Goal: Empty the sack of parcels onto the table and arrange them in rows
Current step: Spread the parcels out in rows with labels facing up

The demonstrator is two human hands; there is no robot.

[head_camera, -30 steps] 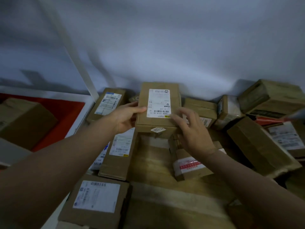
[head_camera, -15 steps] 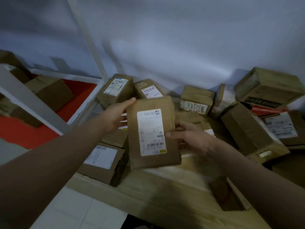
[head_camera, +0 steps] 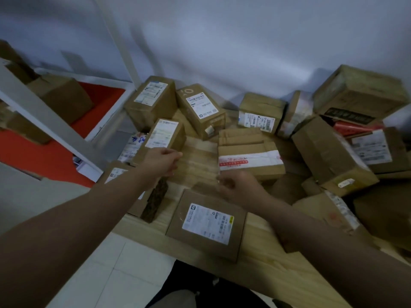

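Flat brown cardboard parcel (head_camera: 208, 225), white shipping label facing up, lies on the wooden tabletop (head_camera: 262, 261) near its front edge, just below my hands and free of both. My left hand (head_camera: 161, 160) hovers above the bare wood beside a label-topped box (head_camera: 163, 138); its fingers are loosely curled and hold nothing. My right hand (head_camera: 239, 188) sits just above the flat parcel's far edge; it is blurred, its fingers bent inward, and I cannot tell whether they touch anything. Beyond my right hand lies a box with red-and-white tape (head_camera: 250, 157). Further boxes crowd the far edge against the grey wall (head_camera: 244, 41): a tall box (head_camera: 151, 101), a tilted box (head_camera: 201, 111), a smaller labelled box (head_camera: 260, 113). A jumbled heap (head_camera: 333, 152) fills the right side. A white shelf frame (head_camera: 42, 121) with a red surface (head_camera: 29, 152) stands at left.
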